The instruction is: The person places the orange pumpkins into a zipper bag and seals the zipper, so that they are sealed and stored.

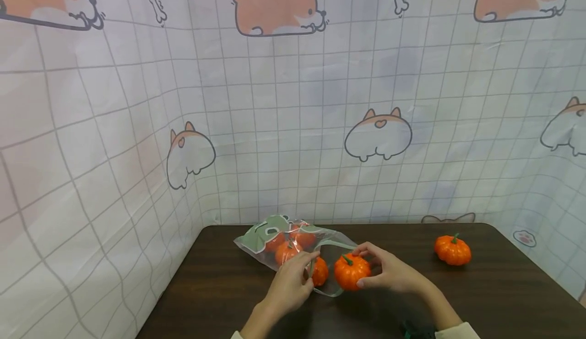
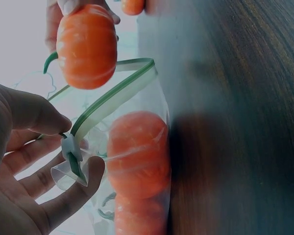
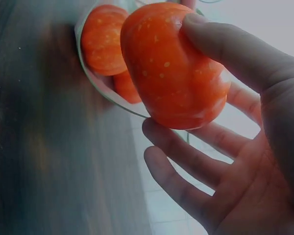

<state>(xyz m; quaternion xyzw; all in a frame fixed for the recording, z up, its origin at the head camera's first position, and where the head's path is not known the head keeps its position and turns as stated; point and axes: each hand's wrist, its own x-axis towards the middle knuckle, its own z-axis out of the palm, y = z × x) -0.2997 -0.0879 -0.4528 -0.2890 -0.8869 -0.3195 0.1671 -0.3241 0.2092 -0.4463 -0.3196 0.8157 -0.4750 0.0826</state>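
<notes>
- Clear bag point(image 1: 263, 238): on the table point(image 1: 192, 298), at 11 o'clock from the left hand (12 being the far wall), its mouth turned towards 3 o'clock; bagged pumpkins point(image 1: 287, 252) show through the plastic.
- Left hand point(image 1: 293, 282): fingers curled, gripping the mouth's edge beside the white slider point(image 2: 70, 146) on the green zip strip point(image 2: 108, 100).
- Held pumpkin point(image 1: 351, 273): the key relation is here, right at the bag's mouth, at 3 o'clock from the left hand and 9 o'clock from the right palm. Squat, widest across the stem, which leans towards 11 o'clock. Whether it touches the rim, I cannot tell.
- Right hand point(image 1: 393, 274): the nearer one, holding that pumpkin between thumb and fingertips, with lower fingers spread apart.
- Loose pumpkin point(image 1: 452, 250): at 2 o'clock from the right hand, well apart.
- Labels: a green-and-white print on the bag, cartoon dogs and bones on the wall covering point(image 1: 311, 176); no readable lettering or brand.
</notes>
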